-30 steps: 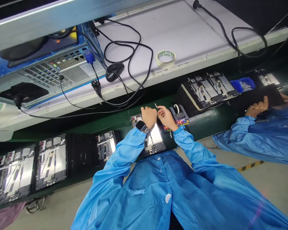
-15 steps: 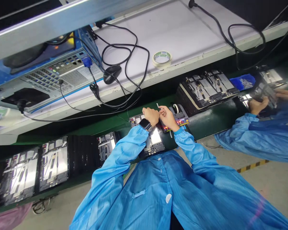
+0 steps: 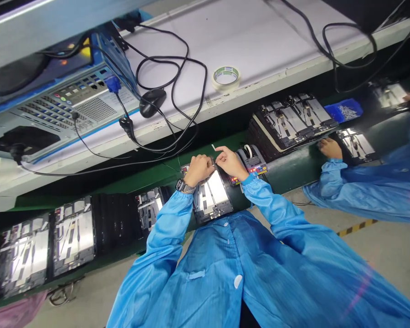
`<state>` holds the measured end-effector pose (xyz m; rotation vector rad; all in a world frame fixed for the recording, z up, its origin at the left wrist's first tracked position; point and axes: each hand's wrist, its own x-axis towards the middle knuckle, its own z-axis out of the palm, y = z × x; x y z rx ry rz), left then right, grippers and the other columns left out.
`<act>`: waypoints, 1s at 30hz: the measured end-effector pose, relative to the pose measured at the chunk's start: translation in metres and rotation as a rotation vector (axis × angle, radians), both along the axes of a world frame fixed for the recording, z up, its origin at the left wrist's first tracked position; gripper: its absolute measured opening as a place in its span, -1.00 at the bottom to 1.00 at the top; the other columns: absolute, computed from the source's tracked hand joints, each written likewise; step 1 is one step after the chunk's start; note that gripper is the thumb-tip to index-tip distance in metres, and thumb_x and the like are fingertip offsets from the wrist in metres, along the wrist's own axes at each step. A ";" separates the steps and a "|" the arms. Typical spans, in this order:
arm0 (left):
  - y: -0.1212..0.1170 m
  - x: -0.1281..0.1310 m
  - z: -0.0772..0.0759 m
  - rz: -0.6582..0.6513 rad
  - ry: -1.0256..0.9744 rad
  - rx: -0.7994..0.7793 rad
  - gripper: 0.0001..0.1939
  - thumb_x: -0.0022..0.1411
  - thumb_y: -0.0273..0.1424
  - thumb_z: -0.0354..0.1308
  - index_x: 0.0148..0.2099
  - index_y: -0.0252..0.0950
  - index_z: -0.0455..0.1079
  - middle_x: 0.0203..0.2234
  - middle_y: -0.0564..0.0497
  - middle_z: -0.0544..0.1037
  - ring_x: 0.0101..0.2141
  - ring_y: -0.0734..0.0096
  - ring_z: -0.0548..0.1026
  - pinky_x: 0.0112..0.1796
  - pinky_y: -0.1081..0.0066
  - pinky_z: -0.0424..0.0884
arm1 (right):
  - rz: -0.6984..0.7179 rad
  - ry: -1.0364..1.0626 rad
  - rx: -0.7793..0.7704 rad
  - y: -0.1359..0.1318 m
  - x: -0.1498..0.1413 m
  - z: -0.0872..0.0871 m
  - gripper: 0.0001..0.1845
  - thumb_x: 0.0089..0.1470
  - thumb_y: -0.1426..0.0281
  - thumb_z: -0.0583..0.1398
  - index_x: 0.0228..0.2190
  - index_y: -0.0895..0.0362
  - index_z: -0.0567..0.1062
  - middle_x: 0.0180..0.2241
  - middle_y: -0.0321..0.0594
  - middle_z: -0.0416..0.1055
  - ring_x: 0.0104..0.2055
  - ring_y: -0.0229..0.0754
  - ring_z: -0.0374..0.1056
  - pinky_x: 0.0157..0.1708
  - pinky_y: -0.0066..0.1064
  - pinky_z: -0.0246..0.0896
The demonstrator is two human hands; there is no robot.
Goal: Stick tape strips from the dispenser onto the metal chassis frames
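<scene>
An open tablet (image 3: 212, 193) lies in front of me, its silver inside and dark frame showing. Over its upper part my left hand (image 3: 200, 169), a watch on the wrist, is closed with curled fingers; what they grip, if anything, is hidden. My right hand (image 3: 230, 163) is bent in at the tablet's upper right corner, with a short white strip of tape (image 3: 213, 147) at the tip of its index finger. Just right of that hand stands a tape dispenser (image 3: 254, 160) with a white roll and lit red digits.
Stacked tablets (image 3: 294, 119) and a blue tray of small parts (image 3: 344, 110) stand to the right, near a co-worker's hand (image 3: 330, 148). More open tablets (image 3: 74, 237) lie left. Behind, a raised shelf holds a computer case (image 3: 89, 107), mouse (image 3: 152, 102), cables and tape roll (image 3: 226, 77).
My left hand has shifted left and away from my right hand, uncovering more of the tablet. The right hand has moved slightly left with the strip. The co-worker has set down a tablet.
</scene>
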<state>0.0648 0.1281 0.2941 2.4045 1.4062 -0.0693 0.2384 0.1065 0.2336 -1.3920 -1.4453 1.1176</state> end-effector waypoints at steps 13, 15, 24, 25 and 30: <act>-0.009 -0.022 -0.006 0.119 -0.158 0.040 -0.89 0.35 -0.38 0.12 -0.12 -0.20 0.46 -0.10 -0.11 0.49 0.03 0.07 0.39 0.06 0.14 0.25 | 0.139 -0.509 -0.070 0.018 -0.017 0.032 -0.34 0.03 0.51 0.30 0.17 0.08 0.33 -0.33 -0.28 0.56 -0.20 -0.05 0.49 -0.18 -0.33 0.29; -0.007 -0.024 -0.009 0.160 -0.171 0.071 -0.83 0.37 -0.34 0.14 -0.02 -0.19 0.43 -0.01 -0.13 0.46 0.07 0.05 0.36 0.09 0.13 0.24 | 0.138 -0.559 -0.069 0.017 -0.020 0.035 -0.29 0.01 0.55 0.28 0.20 0.08 0.31 -0.32 -0.26 0.56 -0.20 -0.04 0.48 -0.18 -0.33 0.28; 0.007 -0.036 -0.028 0.226 -0.125 -0.069 -0.57 0.40 -0.07 0.13 0.16 -0.21 0.35 0.08 -0.18 0.50 0.11 -0.03 0.43 0.12 0.09 0.23 | 0.211 -0.290 0.118 0.001 -0.014 0.031 -0.16 0.04 0.58 0.20 0.35 0.10 0.21 -0.39 -0.36 0.47 -0.42 -0.22 0.35 -0.28 -0.41 0.27; 0.008 -0.037 -0.028 0.229 -0.118 -0.088 -0.56 0.40 -0.06 0.12 0.16 -0.21 0.36 0.08 -0.18 0.51 0.11 -0.02 0.44 0.12 0.09 0.24 | 0.213 -0.254 0.129 0.000 -0.013 0.030 -0.16 0.05 0.56 0.20 0.35 0.10 0.21 -0.39 -0.36 0.46 -0.43 -0.23 0.33 -0.30 -0.41 0.27; 0.009 -0.041 -0.026 0.188 -0.112 -0.120 -0.45 0.42 0.02 0.03 0.24 -0.23 0.36 0.14 -0.19 0.52 0.18 -0.02 0.40 0.16 0.09 0.19 | 0.187 -0.132 0.123 -0.002 -0.013 0.021 -0.21 0.08 0.47 0.23 0.33 0.07 0.22 -0.38 -0.36 0.43 -0.43 -0.25 0.29 -0.34 -0.40 0.27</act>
